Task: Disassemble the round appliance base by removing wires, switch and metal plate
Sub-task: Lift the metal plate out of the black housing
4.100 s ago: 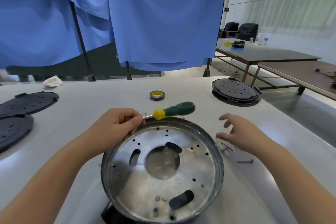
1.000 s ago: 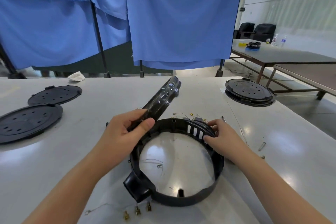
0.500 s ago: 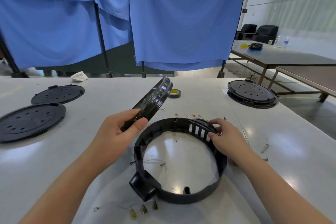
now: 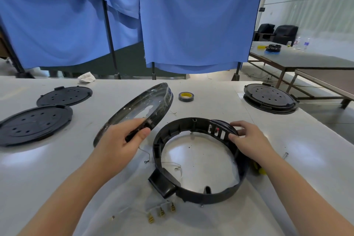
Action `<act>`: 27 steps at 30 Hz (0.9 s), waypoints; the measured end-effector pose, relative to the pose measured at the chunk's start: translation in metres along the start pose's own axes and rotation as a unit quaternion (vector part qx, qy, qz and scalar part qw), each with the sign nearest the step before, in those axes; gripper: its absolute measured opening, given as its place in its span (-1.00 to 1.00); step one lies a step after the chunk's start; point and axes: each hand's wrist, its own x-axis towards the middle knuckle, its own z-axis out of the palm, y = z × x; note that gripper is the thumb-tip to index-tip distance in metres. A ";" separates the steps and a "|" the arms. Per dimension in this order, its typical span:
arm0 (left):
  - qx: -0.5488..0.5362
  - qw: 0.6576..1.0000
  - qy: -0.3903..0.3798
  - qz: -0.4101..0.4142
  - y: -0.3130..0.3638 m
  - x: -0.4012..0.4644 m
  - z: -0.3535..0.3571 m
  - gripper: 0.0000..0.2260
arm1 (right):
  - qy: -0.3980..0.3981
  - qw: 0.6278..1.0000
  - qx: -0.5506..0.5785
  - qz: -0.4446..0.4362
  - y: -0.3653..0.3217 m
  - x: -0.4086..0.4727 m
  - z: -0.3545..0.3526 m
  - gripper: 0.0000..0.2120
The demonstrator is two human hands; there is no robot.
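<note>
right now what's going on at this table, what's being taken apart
A person is stripping down a round appliance base. The left hand grips the metal plate by its rim, lifted clear and tilted to the left of the black plastic ring. The right hand holds the ring's far side by the slotted part. The ring sits open on the white table, with loose wires with brass terminals lying in front of it. Three black perforated covers and a tape roll sit farther back.

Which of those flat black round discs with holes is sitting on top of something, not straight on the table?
The disc on the far right. It rests on a second round black part, while the two discs on the left lie flat on the white table.
</note>
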 end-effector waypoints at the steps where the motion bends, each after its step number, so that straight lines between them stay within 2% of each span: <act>1: 0.014 1.000 -0.003 0.002 -0.003 -0.001 0.001 -0.90 | 0.000 1.000 0.002 0.000 0.000 0.001 -0.001 -0.70; 5: 0.075 0.997 -0.021 0.015 -0.010 -0.005 0.004 -0.80 | -0.003 1.000 0.016 0.004 0.002 0.002 -0.002 -0.70; 11: 0.161 0.985 -0.042 0.048 -0.023 -0.010 0.011 -0.78 | -0.008 1.000 0.009 -0.006 0.004 0.003 -0.002 -0.70; 17: 0.228 0.972 -0.047 0.017 -0.031 -0.013 0.014 -0.77 | -0.008 1.000 -0.007 -0.016 0.005 0.006 -0.002 -0.71; 23: 0.282 0.957 -0.072 0.002 -0.036 -0.015 0.019 -0.57 | -0.018 0.999 0.026 -0.009 0.007 0.010 -0.002 -0.71; 27: 0.330 0.940 -0.087 0.003 -0.038 -0.012 0.022 -0.62 | -0.016 1.000 0.014 -0.017 0.007 0.012 -0.001 -0.71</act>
